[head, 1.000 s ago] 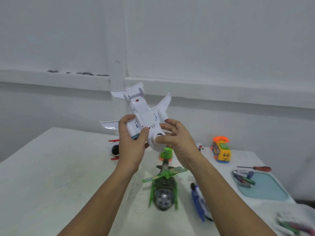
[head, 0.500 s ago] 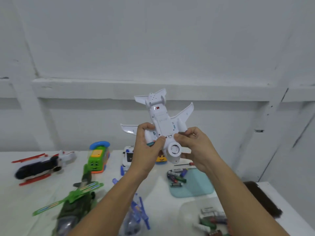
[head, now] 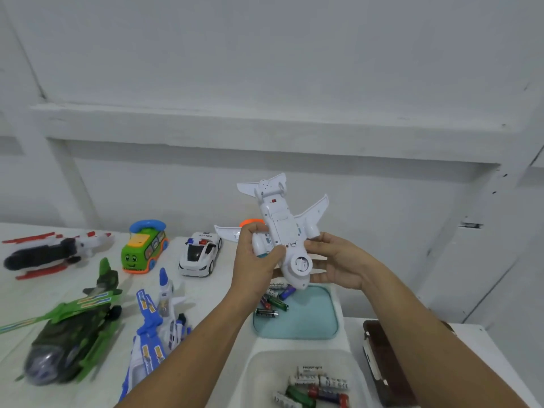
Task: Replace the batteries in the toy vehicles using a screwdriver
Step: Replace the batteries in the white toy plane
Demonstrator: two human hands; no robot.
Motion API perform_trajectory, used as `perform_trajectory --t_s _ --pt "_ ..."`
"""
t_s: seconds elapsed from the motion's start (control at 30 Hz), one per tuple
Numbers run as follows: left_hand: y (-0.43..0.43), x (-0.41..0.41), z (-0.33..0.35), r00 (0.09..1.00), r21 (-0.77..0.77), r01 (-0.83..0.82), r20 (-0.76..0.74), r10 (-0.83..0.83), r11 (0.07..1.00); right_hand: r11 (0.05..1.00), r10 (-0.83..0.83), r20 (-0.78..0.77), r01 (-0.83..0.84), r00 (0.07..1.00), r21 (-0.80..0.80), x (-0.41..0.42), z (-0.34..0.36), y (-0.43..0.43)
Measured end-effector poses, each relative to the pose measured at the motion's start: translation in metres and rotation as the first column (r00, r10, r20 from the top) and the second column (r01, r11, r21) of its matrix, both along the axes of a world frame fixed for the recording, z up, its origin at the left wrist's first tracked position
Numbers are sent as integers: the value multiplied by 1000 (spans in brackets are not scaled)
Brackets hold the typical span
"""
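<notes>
We hold the plane (head: 282, 228) above the table (head: 212, 290), underside facing us and tail pointing away. Our left hand (head: 256, 260) wraps the fuselage by one wing, thumb across the belly. Our right hand (head: 338, 263) pinches the nose end, thumb in front, fingers behind. Just below lie a teal tray (head: 309, 322) with loose batteries (head: 272, 301) and a white tub (head: 259, 375). A police car (head: 200, 253) stands to the left. The plane is smooth white plastic.

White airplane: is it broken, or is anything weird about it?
Nothing looks broken. The white airplane is just held belly-up, its underside facing the camera, gripped by the left hand and the right hand.
</notes>
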State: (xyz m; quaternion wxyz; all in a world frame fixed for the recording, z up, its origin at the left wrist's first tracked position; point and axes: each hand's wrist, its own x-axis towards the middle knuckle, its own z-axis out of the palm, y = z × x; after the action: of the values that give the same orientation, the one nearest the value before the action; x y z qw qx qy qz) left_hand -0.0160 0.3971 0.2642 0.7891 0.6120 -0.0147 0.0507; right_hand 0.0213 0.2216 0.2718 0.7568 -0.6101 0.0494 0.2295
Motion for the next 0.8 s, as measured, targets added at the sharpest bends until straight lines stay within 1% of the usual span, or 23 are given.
perform_trajectory --t_s 0.07,0.13,0.17,0.23,0.3,0.33,0.37,0.4,0.43,0.47,0.5,0.53,0.67,0.73,0.8 --pt "-2 -1 -3 1000 -14 -26 -10 26 1000 999 3 -25 -2 1000 38 11 -14 -9" --pt "-2 -1 -5 998 -15 -50 -32 49 999 998 -59 -56 58 997 -14 19 -26 -16" --pt "-1 0 -7 997 -12 -60 -42 59 998 990 -105 -57 99 993 -98 23 -31 -19" --pt "-1 0 -9 996 1 -76 -49 76 997 938 -183 15 180 983 -296 27 -41 -21" --pt "0 0 -11 994 9 -93 -51 94 996 859 -219 118 249 969 -448 32 -49 -23" --pt "0 0 -13 993 8 -102 -58 102 995 794 -187 165 248 968 -555 36 -56 -25" --pt "0 -1 -14 992 6 -107 -68 108 994 708 -123 181 214 976 -673 40 -63 -26" --pt "0 -2 -14 991 5 -111 -78 111 994 616 -56 161 161 985 -771 43 -67 -27" --pt "0 -2 -15 990 4 -114 -87 113 994 565 -20 124 114 992 -818 43 -70 -27" --pt "0 -3 -16 989 2 -114 -94 114 993 559 3 95 77 996 -826 43 -71 -28" --pt "0 -3 -17 989 -1 -115 -98 114 993 575 10 85 64 996 -815 43 -74 -29" --pt "0 -3 -17 988 -2 -115 -100 114 993 590 14 91 65 996 -805 44 -76 -31" --pt "0 -2 -18 988 3 -118 -102 118 993 577 14 111 83 994 -813 44 -79 -39" --pt "0 -2 -17 988 -5 -114 -103 113 994 632 -63 143 150 988 -760 46 -78 -47" --pt "2 -2 -17 989 -12 -109 -106 107 994 730 -177 198 263 964 -631 49 -70 -54"
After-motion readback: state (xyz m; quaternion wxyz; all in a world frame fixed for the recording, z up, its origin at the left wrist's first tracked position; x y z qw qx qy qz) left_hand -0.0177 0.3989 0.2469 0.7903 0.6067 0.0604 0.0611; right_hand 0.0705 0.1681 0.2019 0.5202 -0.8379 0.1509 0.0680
